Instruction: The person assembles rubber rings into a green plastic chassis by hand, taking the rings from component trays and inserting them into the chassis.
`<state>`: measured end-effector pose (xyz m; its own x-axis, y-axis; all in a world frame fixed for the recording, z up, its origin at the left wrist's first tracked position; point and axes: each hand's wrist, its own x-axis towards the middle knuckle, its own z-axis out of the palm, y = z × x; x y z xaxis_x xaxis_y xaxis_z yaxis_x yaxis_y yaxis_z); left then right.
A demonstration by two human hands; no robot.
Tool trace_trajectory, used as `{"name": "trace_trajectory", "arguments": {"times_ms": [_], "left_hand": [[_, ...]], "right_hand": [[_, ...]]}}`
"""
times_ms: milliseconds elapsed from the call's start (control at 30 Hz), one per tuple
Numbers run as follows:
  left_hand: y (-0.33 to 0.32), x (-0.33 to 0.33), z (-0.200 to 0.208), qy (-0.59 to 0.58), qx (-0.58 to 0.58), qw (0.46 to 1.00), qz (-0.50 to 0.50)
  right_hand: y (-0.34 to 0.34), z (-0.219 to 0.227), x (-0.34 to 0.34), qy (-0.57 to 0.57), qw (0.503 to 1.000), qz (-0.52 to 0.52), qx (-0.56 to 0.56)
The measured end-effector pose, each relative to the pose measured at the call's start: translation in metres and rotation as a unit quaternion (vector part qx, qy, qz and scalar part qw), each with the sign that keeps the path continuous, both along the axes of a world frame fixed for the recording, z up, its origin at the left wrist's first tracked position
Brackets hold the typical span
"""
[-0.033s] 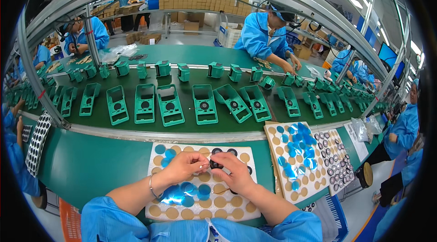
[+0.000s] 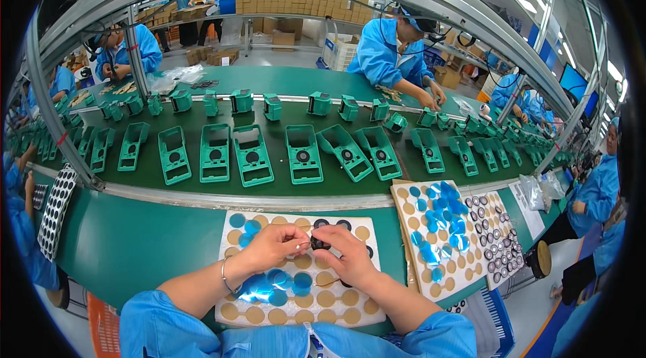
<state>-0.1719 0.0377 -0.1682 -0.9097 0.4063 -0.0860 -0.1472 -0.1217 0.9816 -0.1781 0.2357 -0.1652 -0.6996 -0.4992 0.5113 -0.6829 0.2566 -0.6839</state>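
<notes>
1. The left hand (image 2: 277, 245) has thumb and fingertips pinched narrowly together, seemingly on a thin wire lead with a small pale tip (image 2: 297, 246); the finer detail is too small to tell.
2. The right hand (image 2: 344, 250), just beside it, holds a small round black part (image 2: 317, 243) between thumb and fingers, partly hidden by them.
3. That part is above a white rectangular sheet (image 2: 371, 284) patterned with tan discs, on the green worktop (image 2: 134, 237) before the person.
4. Loose translucent blue round films (image 2: 301, 280) lie on this sheet, and black ring-shaped parts (image 2: 344, 225) lie near its far edge.
5. A similar white sheet (image 2: 439, 298) is to the right, strewn with blue films; beside it lie rows of round dark parts with pale rims (image 2: 498, 263).
6. Beyond the worktop, green plastic housings (image 2: 302, 139) line a dark green belt (image 2: 148, 176).
7. Across the belt, a co-worker in a blue jacket (image 2: 378, 52) leans over the far green bench.
</notes>
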Motion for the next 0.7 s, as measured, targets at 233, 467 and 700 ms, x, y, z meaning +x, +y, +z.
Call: {"name": "trace_trajectory", "arguments": {"times_ms": [233, 467, 700], "left_hand": [[-0.0048, 0.0001, 0.0045, -0.003, -0.013, 1.0, -0.004], [-0.0064, 0.0053, 0.0047, 0.011, -0.038, 0.999, -0.007], [-0.0088, 0.0068, 0.0012, 0.0, -0.039, 0.999, 0.0]], "right_hand": [[-0.002, -0.0068, -0.0037, -0.275, 0.944, 0.1, -0.154], [-0.0065, -0.005, 0.0003, -0.213, 0.964, 0.084, -0.134], [-0.0084, 0.0001, 0.0033, -0.003, 1.0, 0.003, -0.006]]}}
